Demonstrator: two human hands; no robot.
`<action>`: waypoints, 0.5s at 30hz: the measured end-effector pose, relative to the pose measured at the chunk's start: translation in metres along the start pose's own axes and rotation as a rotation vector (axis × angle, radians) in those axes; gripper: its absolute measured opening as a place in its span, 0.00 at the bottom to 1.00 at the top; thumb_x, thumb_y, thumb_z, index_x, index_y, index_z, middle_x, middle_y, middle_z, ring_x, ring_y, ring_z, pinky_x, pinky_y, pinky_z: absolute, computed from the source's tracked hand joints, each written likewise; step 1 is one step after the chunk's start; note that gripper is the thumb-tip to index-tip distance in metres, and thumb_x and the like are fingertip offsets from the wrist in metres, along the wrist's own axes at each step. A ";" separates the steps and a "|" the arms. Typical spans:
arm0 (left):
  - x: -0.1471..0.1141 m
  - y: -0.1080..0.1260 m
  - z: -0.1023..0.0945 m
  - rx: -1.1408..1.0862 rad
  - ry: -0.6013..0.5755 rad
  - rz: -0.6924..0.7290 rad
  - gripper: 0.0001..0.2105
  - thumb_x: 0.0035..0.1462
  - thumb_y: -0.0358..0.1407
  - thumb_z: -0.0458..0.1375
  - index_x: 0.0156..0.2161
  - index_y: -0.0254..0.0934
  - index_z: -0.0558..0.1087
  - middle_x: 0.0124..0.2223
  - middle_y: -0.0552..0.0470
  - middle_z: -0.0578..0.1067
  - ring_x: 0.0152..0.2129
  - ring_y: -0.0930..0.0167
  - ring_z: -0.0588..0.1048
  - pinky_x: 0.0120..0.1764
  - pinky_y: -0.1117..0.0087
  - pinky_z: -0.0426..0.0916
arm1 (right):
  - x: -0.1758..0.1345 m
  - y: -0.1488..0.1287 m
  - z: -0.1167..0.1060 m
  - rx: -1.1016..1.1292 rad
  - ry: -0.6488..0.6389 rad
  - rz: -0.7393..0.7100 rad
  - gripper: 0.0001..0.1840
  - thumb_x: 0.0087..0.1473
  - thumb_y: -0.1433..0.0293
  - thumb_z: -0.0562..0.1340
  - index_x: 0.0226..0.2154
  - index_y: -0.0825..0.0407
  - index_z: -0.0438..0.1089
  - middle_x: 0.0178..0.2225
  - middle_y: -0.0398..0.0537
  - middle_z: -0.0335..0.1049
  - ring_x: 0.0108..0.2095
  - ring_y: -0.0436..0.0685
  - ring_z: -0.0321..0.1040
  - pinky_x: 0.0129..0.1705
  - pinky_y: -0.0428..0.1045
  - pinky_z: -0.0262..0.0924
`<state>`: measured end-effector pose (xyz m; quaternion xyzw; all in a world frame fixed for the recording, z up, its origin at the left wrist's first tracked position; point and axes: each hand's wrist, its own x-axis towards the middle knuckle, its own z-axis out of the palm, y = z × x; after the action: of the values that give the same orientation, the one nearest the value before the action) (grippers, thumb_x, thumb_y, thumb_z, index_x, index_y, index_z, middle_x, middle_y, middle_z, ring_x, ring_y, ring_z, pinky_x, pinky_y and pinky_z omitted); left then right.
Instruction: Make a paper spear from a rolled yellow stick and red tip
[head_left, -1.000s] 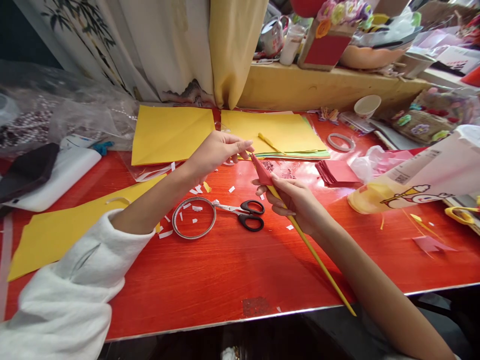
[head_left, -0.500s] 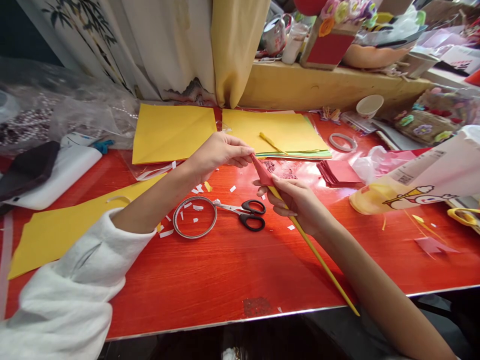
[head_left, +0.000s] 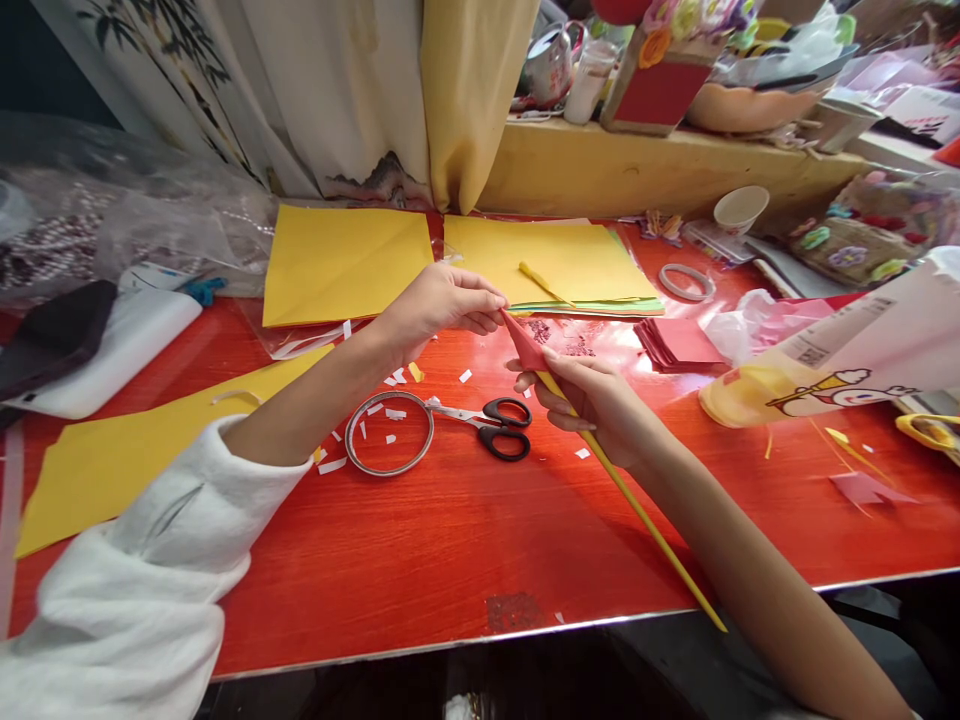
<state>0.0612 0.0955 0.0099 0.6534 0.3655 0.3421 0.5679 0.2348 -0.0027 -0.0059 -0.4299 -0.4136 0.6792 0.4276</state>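
Between my hands is a small red paper cone (head_left: 525,343), wrapped round the upper end of a thin yellow paper stick (head_left: 637,511). The tip of the cone is pinched in the fingertips of my left hand (head_left: 457,305). My right hand (head_left: 589,400) grips the cone's lower end and the stick just below it; the stick slants down past the table's front edge. Beneath and between my hands lie black-handled scissors (head_left: 504,428), with their blades by a roll of tape (head_left: 350,445). White paper scraps (head_left: 395,414) are scattered around and inside the tape ring.
Yellow sheets (head_left: 345,265) lie at the back, with a short yellow paper stick (head_left: 544,283) on the right stack. A cut yellow sheet (head_left: 150,450) lies at left. Red paper squares (head_left: 679,343) and a tilted plastic cup (head_left: 832,350) are at right. A phone (head_left: 60,335) is far left.
Both hands keep nearly the same place and grip on the red cone and yellow stick. The stick's lower end has shifted very slightly right.
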 end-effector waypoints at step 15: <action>-0.002 -0.001 0.002 0.015 0.005 0.040 0.09 0.46 0.28 0.57 0.36 0.32 0.73 0.27 0.51 0.74 0.25 0.77 0.72 0.35 0.71 0.68 | 0.000 0.001 -0.001 0.013 0.011 0.004 0.13 0.51 0.63 0.58 0.32 0.57 0.71 0.29 0.49 0.65 0.19 0.43 0.41 0.13 0.42 0.30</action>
<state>0.0617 0.0933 0.0087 0.6639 0.3562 0.3521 0.5553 0.2352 -0.0031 -0.0065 -0.4317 -0.4061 0.6804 0.4311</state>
